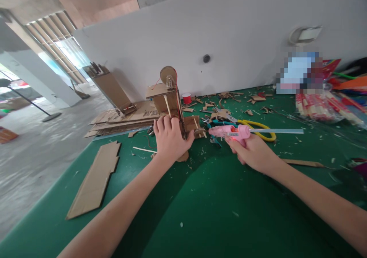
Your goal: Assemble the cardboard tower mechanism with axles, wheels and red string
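In my right hand [252, 151] is a pink hot glue gun [229, 132], its nozzle pointing left and a long clear glue stick [278, 131] sticking out behind. The nozzle tip is close to the low front part of a cardboard model [163, 93]; whether they touch I cannot tell. My left hand [173, 137] is wrapped around the model's lower body, the thumb toward the front part. The model has a raised box, a wooden stick and a round cardboard disc [168, 75] on top. Its parts beneath my left palm are hidden.
Yellow-handled scissors [263, 124] lie behind the glue gun. A red spool [187, 98] and many cardboard scraps [226, 96] are near the wall. At left are stacked cardboard sheets [134, 112] and a cut cardboard piece [93, 181]. Plastic-wrapped supplies [321, 106] sit at right.
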The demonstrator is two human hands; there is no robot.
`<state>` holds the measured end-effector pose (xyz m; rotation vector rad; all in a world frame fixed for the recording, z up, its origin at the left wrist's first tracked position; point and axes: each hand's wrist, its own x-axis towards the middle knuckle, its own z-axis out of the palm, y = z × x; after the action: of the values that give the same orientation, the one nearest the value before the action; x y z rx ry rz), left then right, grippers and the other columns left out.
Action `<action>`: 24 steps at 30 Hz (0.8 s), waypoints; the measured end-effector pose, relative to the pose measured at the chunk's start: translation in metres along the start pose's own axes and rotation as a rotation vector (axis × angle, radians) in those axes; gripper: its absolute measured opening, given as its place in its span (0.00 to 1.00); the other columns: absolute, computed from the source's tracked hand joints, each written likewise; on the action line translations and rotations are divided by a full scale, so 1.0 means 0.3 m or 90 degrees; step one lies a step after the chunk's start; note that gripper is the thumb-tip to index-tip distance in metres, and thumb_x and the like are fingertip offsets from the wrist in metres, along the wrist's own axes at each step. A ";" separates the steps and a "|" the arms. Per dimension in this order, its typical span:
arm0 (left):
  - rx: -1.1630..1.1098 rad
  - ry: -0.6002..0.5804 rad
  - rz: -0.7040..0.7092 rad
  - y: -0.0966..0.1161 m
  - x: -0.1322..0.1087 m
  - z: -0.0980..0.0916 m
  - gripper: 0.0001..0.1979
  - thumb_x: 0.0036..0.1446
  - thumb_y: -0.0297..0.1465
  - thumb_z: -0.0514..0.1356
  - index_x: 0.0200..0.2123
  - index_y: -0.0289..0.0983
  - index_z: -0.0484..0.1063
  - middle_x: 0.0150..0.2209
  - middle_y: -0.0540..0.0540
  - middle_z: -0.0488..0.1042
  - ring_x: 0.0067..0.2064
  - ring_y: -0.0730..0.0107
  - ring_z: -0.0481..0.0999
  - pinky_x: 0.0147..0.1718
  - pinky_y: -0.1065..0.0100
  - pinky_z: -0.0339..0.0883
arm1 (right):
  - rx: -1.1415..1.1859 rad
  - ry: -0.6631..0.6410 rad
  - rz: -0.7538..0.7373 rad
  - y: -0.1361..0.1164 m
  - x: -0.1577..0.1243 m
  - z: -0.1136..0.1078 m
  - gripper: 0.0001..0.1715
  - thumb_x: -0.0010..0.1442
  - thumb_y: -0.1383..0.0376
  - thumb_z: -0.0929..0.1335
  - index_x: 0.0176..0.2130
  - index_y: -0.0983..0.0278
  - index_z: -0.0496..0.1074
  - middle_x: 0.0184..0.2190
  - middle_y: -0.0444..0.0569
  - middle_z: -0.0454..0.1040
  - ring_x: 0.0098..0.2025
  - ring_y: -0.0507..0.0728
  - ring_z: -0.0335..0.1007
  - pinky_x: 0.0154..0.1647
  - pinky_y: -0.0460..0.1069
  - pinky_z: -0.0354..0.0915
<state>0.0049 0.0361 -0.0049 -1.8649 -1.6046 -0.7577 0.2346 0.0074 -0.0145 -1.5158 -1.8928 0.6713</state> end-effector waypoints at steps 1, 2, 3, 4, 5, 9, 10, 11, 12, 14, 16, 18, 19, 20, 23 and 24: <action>-0.001 -0.003 0.000 0.000 0.000 -0.002 0.21 0.48 0.45 0.58 0.37 0.35 0.62 0.43 0.35 0.65 0.51 0.44 0.62 0.50 0.46 0.55 | -0.009 -0.001 -0.001 -0.001 0.000 -0.001 0.26 0.59 0.50 0.59 0.17 0.61 0.61 0.08 0.43 0.62 0.13 0.51 0.60 0.16 0.47 0.55; -0.002 -0.006 0.000 0.000 -0.001 -0.003 0.21 0.48 0.44 0.58 0.38 0.34 0.62 0.43 0.34 0.65 0.51 0.44 0.61 0.51 0.46 0.55 | -0.018 -0.002 -0.002 -0.002 0.000 -0.002 0.26 0.59 0.50 0.59 0.17 0.61 0.61 0.08 0.43 0.62 0.13 0.51 0.59 0.16 0.47 0.55; -0.004 -0.009 -0.001 -0.001 -0.001 -0.003 0.21 0.48 0.44 0.59 0.38 0.34 0.62 0.44 0.34 0.64 0.52 0.43 0.61 0.51 0.46 0.54 | -0.022 -0.002 -0.004 -0.003 0.000 -0.002 0.26 0.59 0.50 0.59 0.17 0.61 0.60 0.08 0.43 0.62 0.12 0.51 0.59 0.16 0.47 0.55; -0.008 -0.011 -0.001 -0.001 -0.001 -0.003 0.21 0.48 0.44 0.59 0.38 0.34 0.62 0.44 0.34 0.64 0.52 0.43 0.60 0.51 0.46 0.54 | -0.022 -0.002 -0.008 -0.003 0.000 -0.003 0.26 0.60 0.50 0.59 0.17 0.61 0.60 0.08 0.43 0.62 0.12 0.50 0.59 0.16 0.47 0.54; -0.011 -0.013 -0.002 -0.002 -0.001 -0.003 0.22 0.48 0.45 0.59 0.38 0.34 0.62 0.44 0.34 0.64 0.52 0.43 0.60 0.51 0.45 0.54 | -0.020 0.000 -0.013 -0.004 0.001 -0.003 0.26 0.60 0.50 0.58 0.17 0.61 0.60 0.08 0.43 0.62 0.12 0.50 0.59 0.16 0.47 0.54; -0.021 -0.014 -0.005 -0.003 -0.003 0.001 0.22 0.50 0.46 0.57 0.39 0.34 0.62 0.46 0.33 0.64 0.53 0.43 0.59 0.52 0.44 0.53 | -0.014 0.004 -0.018 0.000 0.003 -0.001 0.25 0.60 0.50 0.59 0.18 0.61 0.60 0.08 0.42 0.60 0.13 0.50 0.58 0.15 0.47 0.53; -0.020 -0.012 -0.006 -0.003 -0.003 0.002 0.22 0.50 0.46 0.57 0.39 0.34 0.62 0.46 0.33 0.64 0.53 0.43 0.59 0.52 0.44 0.53 | -0.017 0.005 -0.014 0.001 0.003 0.000 0.26 0.60 0.50 0.59 0.18 0.61 0.60 0.08 0.42 0.60 0.13 0.50 0.58 0.15 0.47 0.53; -0.018 -0.010 -0.006 -0.002 -0.003 0.003 0.22 0.50 0.46 0.57 0.38 0.34 0.62 0.45 0.32 0.64 0.53 0.43 0.59 0.52 0.45 0.52 | -0.021 0.005 -0.008 0.002 0.004 0.000 0.26 0.59 0.50 0.59 0.17 0.61 0.59 0.08 0.42 0.60 0.13 0.50 0.57 0.15 0.47 0.53; -0.015 -0.008 -0.005 -0.001 -0.002 0.004 0.22 0.50 0.46 0.57 0.38 0.34 0.62 0.45 0.32 0.64 0.53 0.43 0.59 0.52 0.45 0.52 | -0.024 0.003 -0.004 0.002 0.005 0.001 0.27 0.59 0.50 0.59 0.17 0.61 0.59 0.08 0.43 0.60 0.13 0.50 0.57 0.15 0.47 0.53; -0.005 -0.001 -0.004 0.002 -0.001 0.006 0.23 0.50 0.47 0.57 0.38 0.33 0.62 0.45 0.32 0.64 0.53 0.43 0.60 0.52 0.45 0.53 | -0.031 0.001 0.003 0.002 0.005 0.002 0.27 0.59 0.50 0.59 0.16 0.61 0.59 0.08 0.43 0.60 0.13 0.50 0.57 0.16 0.48 0.53; 0.005 0.004 -0.005 0.005 0.001 0.008 0.23 0.50 0.48 0.57 0.38 0.33 0.62 0.44 0.32 0.65 0.52 0.43 0.60 0.51 0.45 0.53 | -0.039 -0.003 0.004 0.001 0.006 0.002 0.27 0.59 0.50 0.59 0.16 0.61 0.59 0.08 0.44 0.61 0.13 0.50 0.57 0.16 0.48 0.53; 0.011 0.006 -0.005 0.007 0.003 0.008 0.23 0.50 0.49 0.56 0.37 0.33 0.62 0.43 0.32 0.65 0.51 0.43 0.61 0.51 0.45 0.54 | -0.042 -0.001 -0.001 0.000 0.005 0.002 0.27 0.59 0.50 0.59 0.16 0.61 0.59 0.08 0.43 0.60 0.13 0.50 0.56 0.16 0.48 0.53; 0.012 0.006 -0.004 0.007 0.003 0.008 0.24 0.50 0.49 0.56 0.37 0.33 0.62 0.43 0.33 0.65 0.51 0.42 0.61 0.51 0.45 0.54 | -0.041 0.001 -0.004 0.000 0.005 0.001 0.27 0.59 0.50 0.59 0.16 0.61 0.59 0.09 0.43 0.60 0.13 0.50 0.56 0.16 0.48 0.53; 0.010 0.004 -0.002 0.007 0.004 0.007 0.23 0.50 0.49 0.55 0.37 0.33 0.63 0.43 0.33 0.65 0.51 0.42 0.62 0.51 0.45 0.54 | -0.038 0.003 -0.007 0.001 0.004 0.001 0.27 0.59 0.51 0.59 0.16 0.61 0.59 0.09 0.43 0.60 0.13 0.50 0.56 0.16 0.48 0.53; 0.002 -0.008 0.000 0.003 0.002 0.000 0.21 0.51 0.46 0.56 0.37 0.34 0.62 0.43 0.33 0.65 0.51 0.43 0.61 0.50 0.45 0.55 | -0.023 0.005 -0.007 0.004 0.002 0.000 0.26 0.59 0.51 0.59 0.16 0.61 0.59 0.08 0.42 0.57 0.13 0.50 0.54 0.16 0.48 0.52; 0.001 -0.014 0.004 0.001 0.001 -0.002 0.20 0.50 0.45 0.56 0.37 0.34 0.62 0.43 0.33 0.65 0.51 0.43 0.61 0.50 0.45 0.55 | -0.020 0.007 -0.004 0.005 0.001 -0.001 0.26 0.59 0.51 0.59 0.16 0.61 0.59 0.09 0.41 0.57 0.13 0.50 0.54 0.16 0.48 0.52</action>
<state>0.0053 0.0357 -0.0043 -1.8828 -1.6113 -0.7361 0.2358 0.0081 -0.0155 -1.5289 -1.9087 0.6317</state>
